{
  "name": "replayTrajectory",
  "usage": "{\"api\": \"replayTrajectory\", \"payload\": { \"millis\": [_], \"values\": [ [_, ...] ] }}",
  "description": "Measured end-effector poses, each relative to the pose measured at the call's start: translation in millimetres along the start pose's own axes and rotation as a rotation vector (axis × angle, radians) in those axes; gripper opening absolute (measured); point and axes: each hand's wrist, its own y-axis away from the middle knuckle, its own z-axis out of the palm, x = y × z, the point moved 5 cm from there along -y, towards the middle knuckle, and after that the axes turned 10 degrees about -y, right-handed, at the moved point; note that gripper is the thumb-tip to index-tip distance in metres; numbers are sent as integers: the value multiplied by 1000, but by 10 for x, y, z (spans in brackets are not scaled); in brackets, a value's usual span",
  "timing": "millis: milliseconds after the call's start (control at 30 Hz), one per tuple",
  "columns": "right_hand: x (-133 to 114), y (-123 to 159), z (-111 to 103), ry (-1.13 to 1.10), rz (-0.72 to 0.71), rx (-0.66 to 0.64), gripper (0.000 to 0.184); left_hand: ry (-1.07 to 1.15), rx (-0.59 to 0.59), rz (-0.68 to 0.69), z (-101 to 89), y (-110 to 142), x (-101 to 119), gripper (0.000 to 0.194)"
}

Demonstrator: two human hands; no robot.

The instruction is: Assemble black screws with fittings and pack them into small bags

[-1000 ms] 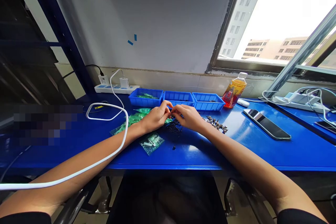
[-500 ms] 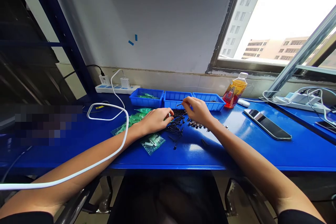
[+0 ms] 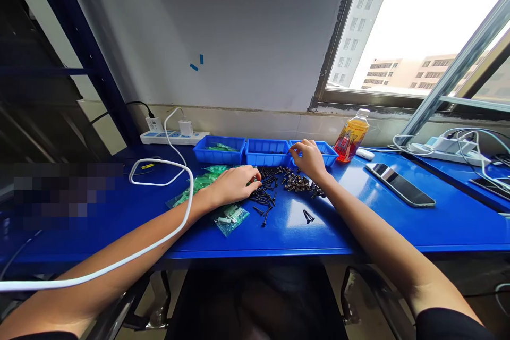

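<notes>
My left hand (image 3: 236, 184) rests low over the table at the edge of a pile of black screws (image 3: 263, 199), its fingers curled. A small pale bit shows between its thumb and fingers, too small to name. Under and beside this hand lie green plastic packets (image 3: 232, 218). My right hand (image 3: 311, 160) is raised at the join of the middle blue bin (image 3: 266, 159) and the right blue bin (image 3: 330, 159). Its thumb and forefinger are pinched together; what they hold, if anything, is not clear. Below it lies a heap of small metal fasteners (image 3: 297, 183).
The left blue bin (image 3: 219, 156) holds green packets. A drink bottle (image 3: 350, 137) and a phone (image 3: 400, 185) are at the right. A white cable (image 3: 190, 191) loops across my left forearm. Power strips (image 3: 171, 138) lie along the wall. A few loose screws (image 3: 308, 217) lie near the front.
My right hand has moved right, from the middle bin's front towards the right bin. The black screw seen in its fingertips before no longer shows plainly. My left hand stays nearly in place.
</notes>
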Motion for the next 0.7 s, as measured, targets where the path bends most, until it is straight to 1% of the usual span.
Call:
{"api": "replayTrajectory", "payload": {
  "millis": [433,500,567,667,700],
  "values": [
    [20,-3,11,13,-11,-52,20,-38,-49,-14,-8,4,24,27],
    [-46,5,-9,51,-11,-78,21,-41,-49,-11,-3,-2,22,26],
    [-179,24,-27,82,-55,-113,23,-45,-51,-10,1,-6,20,26],
    [-417,81,-2,73,-152,-228,24,-53,-58,-5,2,-4,21,27],
    [-477,108,31,61,-174,-301,24,-55,-60,-4,1,-2,22,27]
  ]
}}
